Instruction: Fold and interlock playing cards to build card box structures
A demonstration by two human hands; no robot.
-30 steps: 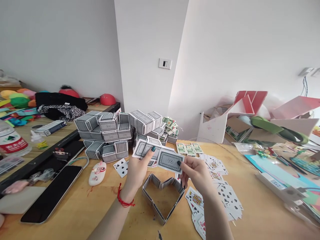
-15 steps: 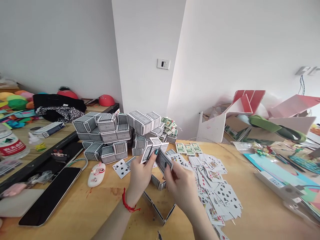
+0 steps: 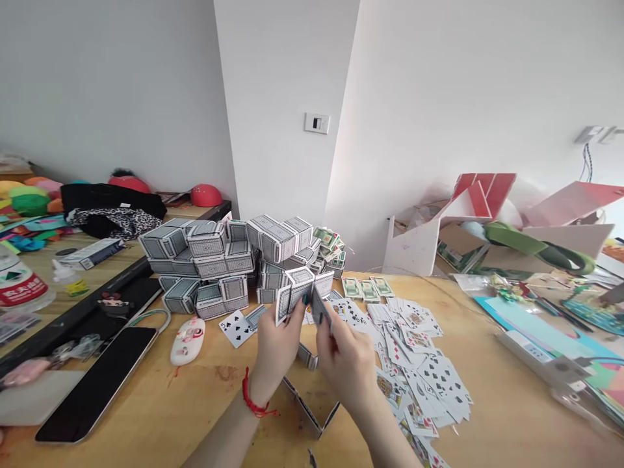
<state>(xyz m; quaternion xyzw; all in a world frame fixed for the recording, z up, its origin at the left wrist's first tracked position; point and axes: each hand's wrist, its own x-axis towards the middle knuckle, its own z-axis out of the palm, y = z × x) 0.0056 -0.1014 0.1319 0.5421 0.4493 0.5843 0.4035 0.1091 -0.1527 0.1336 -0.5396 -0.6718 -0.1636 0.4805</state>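
My left hand (image 3: 280, 335) is closed on a piece of folded playing cards (image 3: 295, 289) with grey patterned backs, held up above the table. Between the fingers of my right hand (image 3: 348, 357) is a single grey-backed card (image 3: 320, 307), seen nearly edge-on and touching the folded piece. Below the hands a bent card strip (image 3: 309, 416) stands on its edge on the table, and another folded card (image 3: 308, 356) is partly hidden by my right hand. Behind them rise stacked blocks built from folded cards (image 3: 221, 260).
Loose playing cards (image 3: 429, 383) lie spread on the right of the wooden table (image 3: 219, 416). Three green cards (image 3: 368, 289) lie farther back. On the left are a white mouse (image 3: 188, 341) and a black phone (image 3: 100, 383). A power strip (image 3: 541, 364) is at the right.
My right hand has turned its card from showing its patterned back to nearly edge-on against the folded piece. The folded piece in my left hand has turned slightly and shows more of its faces.
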